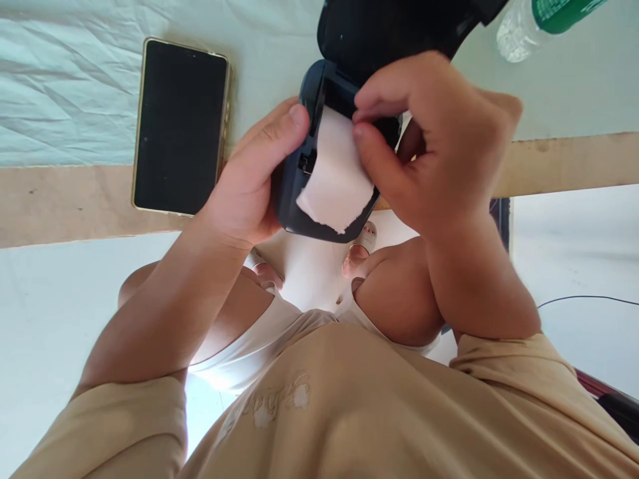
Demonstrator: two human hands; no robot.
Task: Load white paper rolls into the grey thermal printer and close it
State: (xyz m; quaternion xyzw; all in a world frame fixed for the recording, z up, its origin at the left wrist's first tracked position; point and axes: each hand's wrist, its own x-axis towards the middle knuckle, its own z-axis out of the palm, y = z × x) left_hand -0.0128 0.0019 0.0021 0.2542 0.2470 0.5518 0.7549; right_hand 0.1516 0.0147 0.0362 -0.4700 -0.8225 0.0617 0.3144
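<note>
A small dark receipt printer point(294, 216) is held over the table's front edge. My left hand point(264, 163) grips it from the left, thumb along its side rim. White receipt paper point(339, 173) comes out of its open compartment and curls toward me, ending in a torn edge. My right hand point(434, 133) is closed at the right side of the paper, thumb and forefinger pinched at its edge. The other fingers of that hand are curled and partly hidden, and they cover the printer's right side.
A phone or small tablet point(180, 126) in a clear case lies left, overhanging the table edge. Just beyond the printer is a large black object point(389, 33), cut off by the frame. A bottle with a green label point(562, 13) lies at upper right on the pale tablecloth point(64, 86).
</note>
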